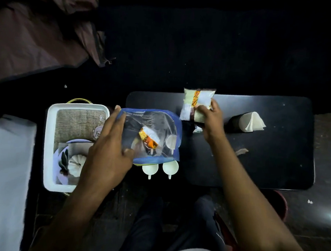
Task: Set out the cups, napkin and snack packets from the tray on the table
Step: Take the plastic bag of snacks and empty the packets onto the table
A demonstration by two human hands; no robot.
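Packets were held in both hands over a dim scene. L hand [108, 150] was clenched on a flat, glossy blue-edged packet [150, 136] w/ a clear window, thumb under its near edge, fingers spread on top; packet hung between tray and bench, above two white plastic cups [160, 167] w/ short handles. Through the clear film the cups' rims showed. R hand [210, 116] was grasping a crinkly pale packet [195, 104] w/ an orange-red band, over the far-left part of the bench [266, 161]. Bench was a dark, matte slab w/ rounded corners. On it, right of the R hand, a white folded napkin [252, 121] stood fanned in a dark holder [234, 121]. White rectangular tray [49, 136] w/ rounded rim sat left, well apart from the napkin; a coarse woven mat [76, 123] lined it, w/ a ribbed white item near its front, kind unclear.
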